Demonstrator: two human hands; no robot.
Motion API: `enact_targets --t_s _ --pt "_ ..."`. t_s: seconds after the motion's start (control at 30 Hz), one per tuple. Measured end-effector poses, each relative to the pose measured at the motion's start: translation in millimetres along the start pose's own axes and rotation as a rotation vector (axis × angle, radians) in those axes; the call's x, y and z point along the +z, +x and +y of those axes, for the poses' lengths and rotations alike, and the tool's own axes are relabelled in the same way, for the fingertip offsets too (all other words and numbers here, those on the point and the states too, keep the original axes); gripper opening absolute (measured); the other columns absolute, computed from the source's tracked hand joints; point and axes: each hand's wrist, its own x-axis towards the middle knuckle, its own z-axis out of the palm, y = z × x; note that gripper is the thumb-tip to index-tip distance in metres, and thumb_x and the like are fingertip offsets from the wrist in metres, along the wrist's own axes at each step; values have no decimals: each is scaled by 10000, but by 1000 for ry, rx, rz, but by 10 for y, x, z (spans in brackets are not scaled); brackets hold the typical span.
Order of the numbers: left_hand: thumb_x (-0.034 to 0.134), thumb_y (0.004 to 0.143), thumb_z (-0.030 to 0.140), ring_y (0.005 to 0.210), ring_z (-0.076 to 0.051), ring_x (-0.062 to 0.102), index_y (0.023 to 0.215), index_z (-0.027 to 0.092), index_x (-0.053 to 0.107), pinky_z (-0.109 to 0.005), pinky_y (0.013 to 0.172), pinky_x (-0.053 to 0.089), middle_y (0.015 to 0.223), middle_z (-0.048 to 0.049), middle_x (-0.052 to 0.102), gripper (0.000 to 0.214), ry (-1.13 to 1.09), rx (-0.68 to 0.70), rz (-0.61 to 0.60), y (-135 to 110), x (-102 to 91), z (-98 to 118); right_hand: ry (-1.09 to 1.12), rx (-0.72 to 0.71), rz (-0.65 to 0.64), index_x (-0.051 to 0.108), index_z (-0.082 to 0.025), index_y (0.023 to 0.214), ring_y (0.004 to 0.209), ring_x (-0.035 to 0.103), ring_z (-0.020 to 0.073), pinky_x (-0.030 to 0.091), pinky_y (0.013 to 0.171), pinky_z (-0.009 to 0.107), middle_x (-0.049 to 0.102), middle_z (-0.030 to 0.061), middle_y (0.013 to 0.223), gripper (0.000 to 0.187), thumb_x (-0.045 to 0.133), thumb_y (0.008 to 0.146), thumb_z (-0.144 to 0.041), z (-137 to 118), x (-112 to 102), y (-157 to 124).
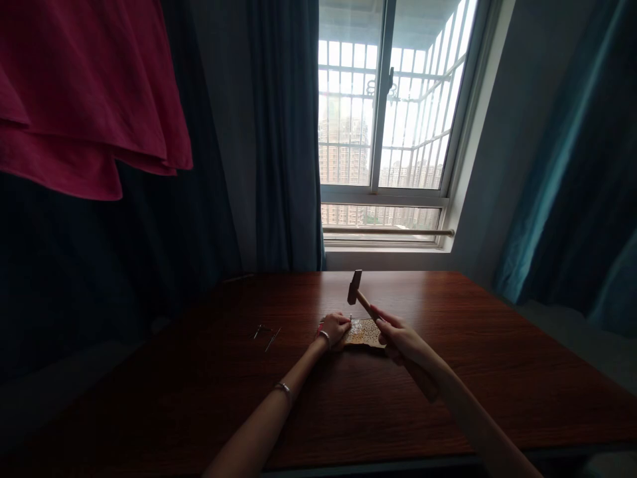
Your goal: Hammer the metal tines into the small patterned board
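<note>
Hammer [355, 288]: raised over the dotted panel [367, 330] on the tabletop [209, 392]; head apart from the pin.
Right hand [397, 337]: our grip wraps the hammer's handle; the butt end projects below.
Left hand [337, 325]: rests at the panel's left end, fingertips beside a small upright pin [351, 317], likely a nail; whether this grip pinches it, we cannot tell.
Pin step: we judge it to be hammering, the pin steadied for a strike.
Hammer stroke: calls for us to align the face with the pin and keep our left fingertips clear.
Loose slim pieces [269, 337]: left of the panel; too dark to identify.
Panel details: our left hand hides its left end and most of a red item [320, 326]; dots may be holes or print; pin depth is unreadable.
</note>
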Motion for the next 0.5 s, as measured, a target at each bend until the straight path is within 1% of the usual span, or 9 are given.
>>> enact_targets --t_s 0.07,0.23,0.4,0.5 --pt "547 808 306 673 -125 546 772 211 752 -230 608 349 762 -13 644 229 -6 3 -4 -2 -3 1 9 -4 -2 234 -253 1455 286 366 44 268 253 146 459 -71 546 561 385 915 -278 2 9 -8" --pt "549 802 318 696 -134 561 782 210 752 -231 629 367 762 -16 647 231 -15 -19 -14 -5 -20 13 -38 50 10 285 -233 1439 292 379 48 278 255 145 464 -68 532 537 385 912 -263 36 16 -4" --pt "542 804 330 697 -132 558 764 203 749 -232 627 373 787 -17 647 246 -35 -25 -23 -2 -13 4 -3 10 7 248 -256 1451 287 373 46 268 256 144 453 -74 537 557 383 912 -284 13 10 -23" --pt "554 797 323 705 -132 558 767 210 748 -230 625 367 784 -11 647 227 -21 -25 -19 -5 -12 8 -67 18 4 291 -250 1437 279 377 44 275 263 142 453 -76 518 541 392 906 -281 48 16 -17"
